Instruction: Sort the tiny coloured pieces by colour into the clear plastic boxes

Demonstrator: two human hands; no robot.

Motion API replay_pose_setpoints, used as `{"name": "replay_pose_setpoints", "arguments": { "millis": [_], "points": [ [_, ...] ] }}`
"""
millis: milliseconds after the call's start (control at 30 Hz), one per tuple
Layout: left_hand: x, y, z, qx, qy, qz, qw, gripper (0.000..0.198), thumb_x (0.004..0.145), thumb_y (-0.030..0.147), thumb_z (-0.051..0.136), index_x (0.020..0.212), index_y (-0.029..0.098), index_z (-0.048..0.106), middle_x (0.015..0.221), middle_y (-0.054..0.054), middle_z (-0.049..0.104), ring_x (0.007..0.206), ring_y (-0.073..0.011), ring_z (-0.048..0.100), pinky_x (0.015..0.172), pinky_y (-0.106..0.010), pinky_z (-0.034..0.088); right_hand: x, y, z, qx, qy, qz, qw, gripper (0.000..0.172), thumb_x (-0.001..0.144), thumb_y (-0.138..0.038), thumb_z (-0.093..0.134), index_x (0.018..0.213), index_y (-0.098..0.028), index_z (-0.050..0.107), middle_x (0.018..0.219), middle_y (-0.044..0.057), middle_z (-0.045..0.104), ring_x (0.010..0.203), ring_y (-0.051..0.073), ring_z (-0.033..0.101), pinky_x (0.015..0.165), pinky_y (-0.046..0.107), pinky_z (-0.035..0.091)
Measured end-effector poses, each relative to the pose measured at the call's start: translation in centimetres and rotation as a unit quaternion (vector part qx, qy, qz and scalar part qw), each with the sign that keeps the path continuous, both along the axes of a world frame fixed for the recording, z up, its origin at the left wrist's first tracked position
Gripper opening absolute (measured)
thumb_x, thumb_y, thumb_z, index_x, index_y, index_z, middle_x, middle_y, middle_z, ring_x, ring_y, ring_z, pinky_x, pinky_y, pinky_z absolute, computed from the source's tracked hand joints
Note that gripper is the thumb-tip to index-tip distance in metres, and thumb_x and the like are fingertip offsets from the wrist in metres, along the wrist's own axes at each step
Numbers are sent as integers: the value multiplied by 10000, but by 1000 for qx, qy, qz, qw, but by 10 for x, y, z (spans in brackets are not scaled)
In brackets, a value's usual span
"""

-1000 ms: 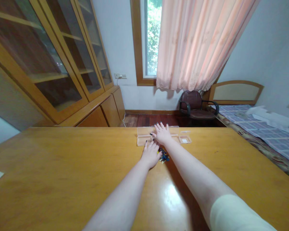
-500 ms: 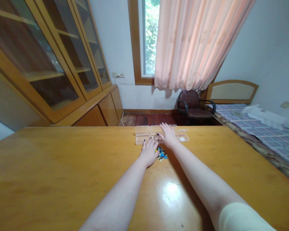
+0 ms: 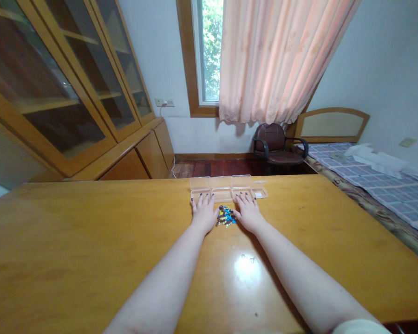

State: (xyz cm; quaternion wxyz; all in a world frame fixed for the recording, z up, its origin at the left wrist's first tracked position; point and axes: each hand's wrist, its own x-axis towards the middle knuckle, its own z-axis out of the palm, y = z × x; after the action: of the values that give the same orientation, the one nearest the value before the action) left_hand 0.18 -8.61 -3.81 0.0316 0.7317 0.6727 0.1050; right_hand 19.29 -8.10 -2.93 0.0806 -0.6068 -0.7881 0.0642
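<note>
A heap of small coloured pieces (image 3: 226, 216), with blue, yellow and dark ones mixed, is gathered on the wooden table (image 3: 125, 260) toward its far edge, between the two hands. The left hand (image 3: 204, 215) is spread and relaxed, gripping nothing, its thumb held at the heap's left side; the right hand (image 3: 248, 215) is likewise spread and ungripping at the right side. Just beyond, a row of clear plastic boxes (image 3: 221, 195) is set with lids (image 3: 221, 182) folded back to the far side; whether the near rims are touched cannot be told. At the row's right end, a white piece (image 3: 258, 194) is contained in a smaller clear box (image 3: 265, 195). Farther left, shelves are seen behind a cabinet's glass doors (image 3: 90, 65).
</note>
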Motion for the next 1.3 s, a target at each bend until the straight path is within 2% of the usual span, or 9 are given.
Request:
{"name": "replay_pose_setpoints", "arguments": {
  "millis": [400, 667, 867, 1300],
  "points": [
    [-3, 1, 5, -7, -17, -14, 1000, 564, 882, 442, 317, 1398, 215, 328, 1419, -66, 404, 1348, -296, 226, 1092, -582, 60, -7, 5, -6, -13, -13, -22, 1000, 665, 889, -495, 331, 1444, -151, 204, 1511, 111, 165, 1383, 278, 83, 1077, 528, 40],
    [-3, 0, 6, -14, -11, -14, 1000, 592, 872, 473, 327, 1417, 247, 286, 1461, -45, 338, 1365, -299, 181, 1095, -574, 54, -5, 4, -7, -6, 7, -6, 1000, 639, 884, -490, 358, 1427, -170, 254, 1495, 117, 224, 1378, 280, 116, 1081, 505, 79],
    [-2, -2, 9, -17, -3, -11, 1000, 573, 863, 481, 360, 1404, 298, 311, 1468, -26, 325, 1373, -318, 153, 1089, -583, 52, -4, 3, -6, 6, 11, -7, 1000, 618, 887, -484, 372, 1423, -193, 268, 1485, 112, 253, 1370, 285, 142, 1076, 505, 83],
    [-1, -1, 5, -4, -16, -24, 1000, 570, 872, 490, 339, 1392, 259, 339, 1446, -35, 367, 1369, -303, 173, 1090, -587, 28, -5, 2, -6, 36, -3, 2, 999, 608, 882, -495, 387, 1409, -202, 306, 1458, 119, 309, 1340, 315, 204, 1070, 524, 42]
  ]
}}
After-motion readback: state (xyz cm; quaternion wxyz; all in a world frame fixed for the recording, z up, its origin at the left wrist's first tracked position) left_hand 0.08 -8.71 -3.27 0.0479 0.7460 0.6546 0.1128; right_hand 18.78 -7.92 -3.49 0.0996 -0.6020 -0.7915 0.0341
